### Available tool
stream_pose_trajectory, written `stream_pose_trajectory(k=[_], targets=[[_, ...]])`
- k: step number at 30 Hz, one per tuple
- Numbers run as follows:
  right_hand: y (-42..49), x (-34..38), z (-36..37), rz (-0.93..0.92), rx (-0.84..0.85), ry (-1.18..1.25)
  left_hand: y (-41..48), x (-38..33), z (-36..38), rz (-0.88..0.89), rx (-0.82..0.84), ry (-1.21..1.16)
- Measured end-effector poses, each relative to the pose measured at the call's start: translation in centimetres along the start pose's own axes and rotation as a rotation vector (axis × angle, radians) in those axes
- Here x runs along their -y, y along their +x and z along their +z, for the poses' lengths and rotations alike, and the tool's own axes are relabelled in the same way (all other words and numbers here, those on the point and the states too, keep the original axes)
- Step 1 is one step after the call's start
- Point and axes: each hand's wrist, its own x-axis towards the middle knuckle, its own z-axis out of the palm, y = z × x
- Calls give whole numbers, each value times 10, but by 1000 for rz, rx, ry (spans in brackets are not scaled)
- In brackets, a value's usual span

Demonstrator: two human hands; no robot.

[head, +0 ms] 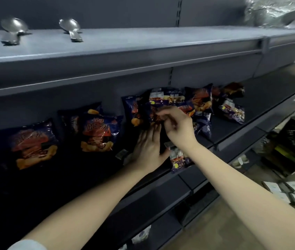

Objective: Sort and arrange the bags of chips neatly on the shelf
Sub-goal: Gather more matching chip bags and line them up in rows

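Observation:
Several dark blue chip bags with orange-red print stand or lie on the dark middle shelf [262, 98]. Two upright bags [33, 143] [98, 134] lean against the back panel at left. A jumbled pile of bags [199, 100] fills the centre, and one bag lies face down [178, 158] near the shelf's front edge. My left hand [148, 150] presses with straight fingers against a dark bag in the pile. My right hand [177, 125] pinches the edge of a bag [152, 116] in the pile, fingers curled.
Two steel ladles [14, 29] [71, 28] lie on the upper shelf [143, 44], with crinkled foil [276, 11] at its far right. White boxes [287, 193] and cartons sit on the floor at right. A lower shelf [161, 213] juts out below.

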Motion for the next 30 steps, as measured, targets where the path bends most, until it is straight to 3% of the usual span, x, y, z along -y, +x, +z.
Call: stream_pose_trajectory(k=[3, 6, 9, 12, 15, 26, 30], targets=[[-2, -1, -10, -33, -82, -62, 5, -9, 9, -21, -15, -32], [-11, -20, -18, 83, -39, -188, 12, -14, 14, -11, 7, -54], [-26, -41, -23, 266, 145, -442, 21, -15, 19, -25, 47, -53], [-44, -52, -23, 453, 365, -529, 31, -15, 24, -40, 121, -24], [-55, -56, -21, 383, 438, -541, 36, -12, 30, -39, 129, -39], [-43, -41, -25, 369, 72, -315, 49, 7, -6, -87, -69, -245], [-28, -34, -18, 435, -2, -130, 49, 21, -40, -140, -238, -344]])
